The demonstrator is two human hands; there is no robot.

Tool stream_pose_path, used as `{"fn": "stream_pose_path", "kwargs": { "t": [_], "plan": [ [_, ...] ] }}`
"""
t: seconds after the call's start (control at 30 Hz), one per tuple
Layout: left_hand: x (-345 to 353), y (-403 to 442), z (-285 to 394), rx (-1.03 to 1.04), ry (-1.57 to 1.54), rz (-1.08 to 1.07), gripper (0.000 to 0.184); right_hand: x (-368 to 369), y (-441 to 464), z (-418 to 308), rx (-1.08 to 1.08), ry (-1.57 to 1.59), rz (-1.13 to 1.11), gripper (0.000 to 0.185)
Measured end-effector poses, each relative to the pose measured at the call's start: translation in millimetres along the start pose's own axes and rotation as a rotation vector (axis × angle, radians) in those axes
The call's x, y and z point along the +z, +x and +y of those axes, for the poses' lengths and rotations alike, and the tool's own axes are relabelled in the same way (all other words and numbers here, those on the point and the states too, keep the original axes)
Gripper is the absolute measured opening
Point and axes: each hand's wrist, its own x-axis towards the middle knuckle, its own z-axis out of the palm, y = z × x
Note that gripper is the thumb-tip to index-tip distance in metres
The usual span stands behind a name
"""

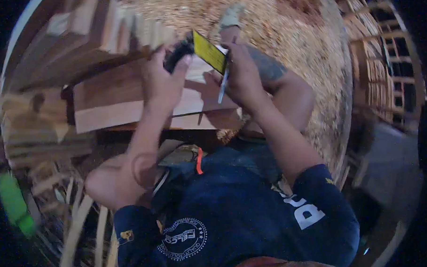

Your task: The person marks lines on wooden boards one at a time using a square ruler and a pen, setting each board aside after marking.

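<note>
Blurred by motion, my left hand is closed round a dark object whose kind I cannot make out. A flat yellow panel with dark marks and a black edge reaches from that object toward the other hand. My right hand is closed on a slim metal tool, its thin end pointing down toward me. Whether the right fingers also touch the yellow panel is unclear. Both hands are above a pale and reddish wooden board lying in front of my lap.
Stacked timber rises at the left. Wood shavings cover the ground ahead, and my bare leg stretches over them. Loose sticks lie at lower left near a green object. Slatted wooden racks stand at the right.
</note>
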Motion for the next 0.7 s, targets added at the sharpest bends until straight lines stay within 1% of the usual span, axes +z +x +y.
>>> {"fn": "stream_pose_path", "kwargs": {
  "t": [0.03, 0.07, 0.13, 0.2, 0.27, 0.3, 0.37, 0.4, 0.5, 0.6, 0.7],
  "plan": [
    [-9, -20, -15, -0.004, 0.031, 0.076, 0.050, 6, 10, -1, 0.006, -0.074, -0.054, 0.069],
    [-16, -43, -26, 0.013, -0.080, 0.164, 0.052, 14, 20, -5, 0.110, -0.061, -0.082, 0.055],
    [-26, -86, -64, -0.208, -0.268, 0.315, 0.045, 31, 42, 32, -0.117, -0.305, -0.080, 0.042],
    [-32, -130, -107, -0.510, -0.530, 0.437, 0.038, 32, 66, 48, 0.016, -0.282, -0.270, 0.030],
    [-41, -163, -120, -0.873, -0.803, 0.510, 0.035, 35, 79, 76, 0.073, -0.095, -0.348, 0.030],
    [-43, -174, -128, -0.931, -0.903, 0.504, 0.035, 44, 84, 82, 0.104, -0.010, -0.385, 0.032],
    [-48, -183, -135, -1.039, -1.101, 0.466, 0.036, 53, 72, 76, 0.275, 0.187, -0.327, 0.032],
    [-51, -178, -128, -0.985, -1.143, 0.429, 0.037, 50, 65, 72, 0.367, 0.286, -0.296, 0.032],
    [-51, -149, -120, -1.068, -1.114, 0.488, 0.042, 40, 53, 55, 0.826, 0.538, -0.335, 0.038],
    [-49, -145, -133, -1.094, -1.124, 0.477, 0.049, 47, 34, 58, -0.005, -0.169, -0.372, 0.043],
    [-41, -147, -137, -1.038, -1.120, 0.481, 0.052, 48, 56, 55, 0.426, 0.015, -0.335, 0.044]
  ]
}}
